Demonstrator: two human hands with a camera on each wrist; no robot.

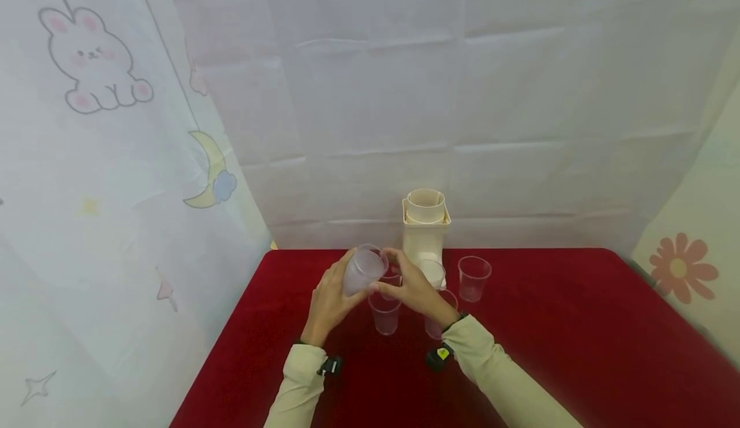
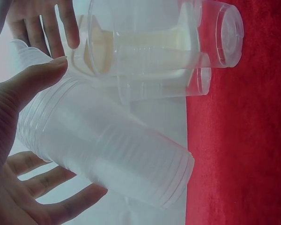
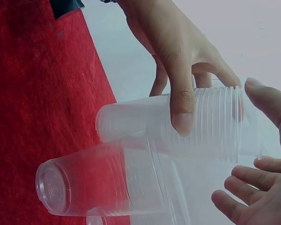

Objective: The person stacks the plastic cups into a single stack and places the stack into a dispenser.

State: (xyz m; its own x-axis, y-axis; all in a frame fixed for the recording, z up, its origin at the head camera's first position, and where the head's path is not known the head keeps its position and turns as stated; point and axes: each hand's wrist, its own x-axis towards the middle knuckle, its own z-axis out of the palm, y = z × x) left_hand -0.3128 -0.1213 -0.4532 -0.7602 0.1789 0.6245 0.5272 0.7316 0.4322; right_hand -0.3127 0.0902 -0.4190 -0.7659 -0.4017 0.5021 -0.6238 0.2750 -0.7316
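Note:
My left hand [image 1: 332, 296] grips a tilted stack of clear plastic cups [image 2: 112, 136], its thumb along one side and its fingers round the other. The nested rims [image 3: 218, 124] face the right hand, and the bases point away. At the mouth of the stack, the thumb and fingers of my right hand [image 1: 413, 286] span the rim of the end cup [image 3: 250, 133], which sticks out a little past the others. Just below the hands, a single clear cup [image 1: 385, 319] stands upright on the red table.
Another clear cup [image 1: 474, 280] stands to the right, with several more partly hidden behind the right hand. A cream plastic pipe fitting [image 1: 424, 235] stands at the back edge of the red-covered table [image 1: 549, 338]. White cloth hangs behind and at both sides.

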